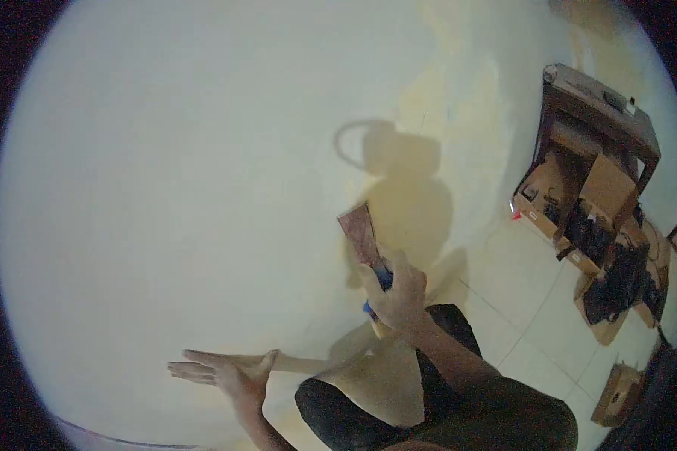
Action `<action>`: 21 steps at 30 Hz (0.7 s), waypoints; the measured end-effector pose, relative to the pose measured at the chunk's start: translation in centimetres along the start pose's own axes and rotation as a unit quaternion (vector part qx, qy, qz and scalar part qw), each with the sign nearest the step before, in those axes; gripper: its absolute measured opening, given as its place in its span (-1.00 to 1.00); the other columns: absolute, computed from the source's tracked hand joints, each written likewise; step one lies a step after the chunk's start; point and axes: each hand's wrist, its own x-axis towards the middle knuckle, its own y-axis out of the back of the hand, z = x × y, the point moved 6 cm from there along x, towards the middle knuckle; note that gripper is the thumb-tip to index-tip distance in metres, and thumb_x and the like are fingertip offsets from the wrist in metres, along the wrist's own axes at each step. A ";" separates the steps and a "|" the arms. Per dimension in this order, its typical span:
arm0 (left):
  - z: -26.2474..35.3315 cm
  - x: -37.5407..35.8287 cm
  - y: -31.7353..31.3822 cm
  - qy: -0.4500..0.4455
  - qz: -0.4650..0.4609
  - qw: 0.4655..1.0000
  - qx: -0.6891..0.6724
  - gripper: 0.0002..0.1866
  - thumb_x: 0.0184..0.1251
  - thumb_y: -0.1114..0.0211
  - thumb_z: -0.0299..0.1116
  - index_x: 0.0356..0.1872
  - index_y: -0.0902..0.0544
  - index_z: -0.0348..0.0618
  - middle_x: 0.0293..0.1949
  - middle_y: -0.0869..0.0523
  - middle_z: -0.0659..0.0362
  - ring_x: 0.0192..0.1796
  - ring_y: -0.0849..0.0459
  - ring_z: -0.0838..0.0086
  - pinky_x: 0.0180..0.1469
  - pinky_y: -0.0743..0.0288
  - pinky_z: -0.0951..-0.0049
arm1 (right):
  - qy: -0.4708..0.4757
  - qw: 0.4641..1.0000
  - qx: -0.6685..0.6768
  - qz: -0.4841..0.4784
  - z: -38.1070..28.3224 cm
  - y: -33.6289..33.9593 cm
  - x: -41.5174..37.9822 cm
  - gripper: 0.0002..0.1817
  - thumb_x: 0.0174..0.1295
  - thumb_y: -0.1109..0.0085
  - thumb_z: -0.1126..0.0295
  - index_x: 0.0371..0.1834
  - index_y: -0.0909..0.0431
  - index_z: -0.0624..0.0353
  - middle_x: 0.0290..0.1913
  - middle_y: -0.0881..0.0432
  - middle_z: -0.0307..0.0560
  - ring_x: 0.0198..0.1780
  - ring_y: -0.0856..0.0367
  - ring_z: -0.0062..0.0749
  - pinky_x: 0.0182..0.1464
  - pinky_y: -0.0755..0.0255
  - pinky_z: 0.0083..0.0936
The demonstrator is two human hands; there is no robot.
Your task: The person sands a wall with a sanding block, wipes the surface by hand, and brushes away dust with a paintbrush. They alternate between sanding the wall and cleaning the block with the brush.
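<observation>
My right hand [402, 289] is wrapped round the blue handle of a putty knife [359, 234]. Its broad, brownish blade points up and away, over the pale wall [203, 188] in this view. Lower left, my left hand [233, 376] is held out with its fingers stretched and thumb apart, nothing in it. The wall around both hands is whitish, with yellowish patches [466, 90] toward the right. My shadow falls on it just beyond the blade.
At the right stands a dark table [602, 105] with open cardboard boxes [609, 184] of dark items under and before it. Another small carton [620, 391] lies on the tiled floor [519, 301]. My bent knees [338, 410] are below my hands.
</observation>
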 end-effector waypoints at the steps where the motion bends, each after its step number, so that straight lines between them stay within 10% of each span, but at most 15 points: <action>1: 0.1 -0.2 0.4 -0.018 0.023 0.999 0.016 0.65 -0.16 -0.81 0.08 0.55 0.34 -0.69 0.51 0.00 -0.72 0.61 -0.11 -0.35 0.60 -0.08 -0.03 | 0.007 1.000 0.006 0.017 -0.5 0.1 -0.3 -0.60 0.38 -0.39 0.15 0.00 -0.56 0.26 -0.41 -0.72 0.08 -0.40 -0.78 -0.11 -0.27 -0.60 -0.13; 8: -1.3 0.0 -0.9 -0.074 0.028 0.995 -0.067 0.50 -0.10 -0.79 0.05 0.51 0.13 -0.78 0.40 -0.27 -0.67 0.45 -0.38 -0.34 0.51 -0.28 -0.01 | -0.005 1.000 -0.025 0.012 0.7 0.1 0.0 -0.64 0.37 -0.40 0.18 -0.07 -0.54 0.25 -0.53 -0.64 0.03 -0.51 -0.73 -0.12 -0.37 -0.58 -0.18; 15: -1.2 -0.5 -1.6 -0.080 -0.031 0.988 -0.127 -0.04 -0.07 -0.78 0.02 0.15 -0.51 -0.58 -0.29 -0.76 -0.24 -0.19 -0.73 -0.11 0.02 -0.58 -0.04 | -0.037 0.999 -0.001 0.014 -0.1 1.3 3.3 -0.64 0.37 -0.41 0.20 -0.03 -0.57 0.26 -0.49 -0.67 -0.01 -0.50 -0.73 -0.13 -0.38 -0.56 -0.20; 17: -1.5 0.0 -2.3 -0.078 -0.030 0.987 -0.141 -0.01 -0.11 -0.78 0.05 0.12 -0.42 -0.53 -0.25 -0.53 -0.26 -0.13 -0.50 -0.16 0.06 -0.39 -0.10 | -0.009 1.000 0.000 0.027 0.0 0.5 2.0 -0.62 0.37 -0.41 0.18 0.00 -0.58 0.26 -0.49 -0.68 -0.01 -0.49 -0.73 -0.15 -0.38 -0.56 -0.20; 21: -2.8 0.2 -4.1 -0.043 -0.077 0.977 -0.192 0.66 -0.28 -0.80 0.19 0.47 0.37 -0.54 0.34 0.43 -0.60 0.45 0.45 -0.43 0.48 0.38 -0.36 | -0.016 1.000 -0.002 -0.012 0.6 -1.2 -2.2 -0.57 0.38 -0.39 0.14 0.04 -0.56 0.28 -0.51 -0.65 -0.01 -0.49 -0.73 -0.19 -0.35 -0.58 -0.18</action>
